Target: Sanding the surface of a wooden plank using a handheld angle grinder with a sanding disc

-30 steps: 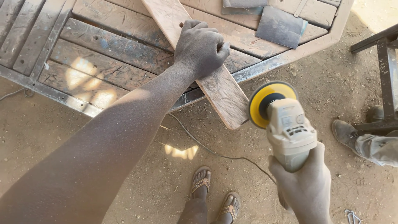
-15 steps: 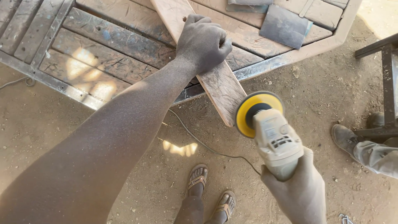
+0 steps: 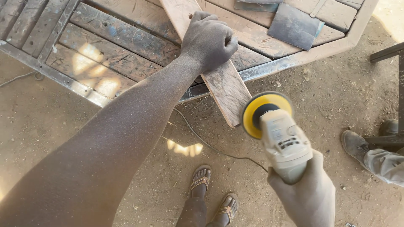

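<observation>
Dusty bare earth spreads under a low slatted wooden bench [image 3: 126, 29] framed in metal. Across the bench's near edge lies a long wooden plank [image 3: 225, 90], its free end overhanging the ground. The left hand [image 3: 208, 40] presses down on the plank, fingers [image 3: 204, 19] curled over its far edge and clamped together to pin it. Just beside the plank's overhanging end spins the yellow sanding disc [image 3: 256, 111] of a pale angle grinder [image 3: 284, 143]; the right hand [image 3: 305, 193] wraps the grinder's body from behind, though its fingers are hidden underneath, so I cannot tell how they sit. The disc looks about to meet, or just touching, the plank's end corner, so the sanding of that end seems to be in hand; the next move calls for a steady pin and a light, flat disc. A thin cable [image 3: 202, 141] trails over the ground towards the sandalled feet [image 3: 210, 193]. A dark sheet [image 3: 294, 25] rests on the bench, and another person's shoe [image 3: 355, 145] shows at right.
</observation>
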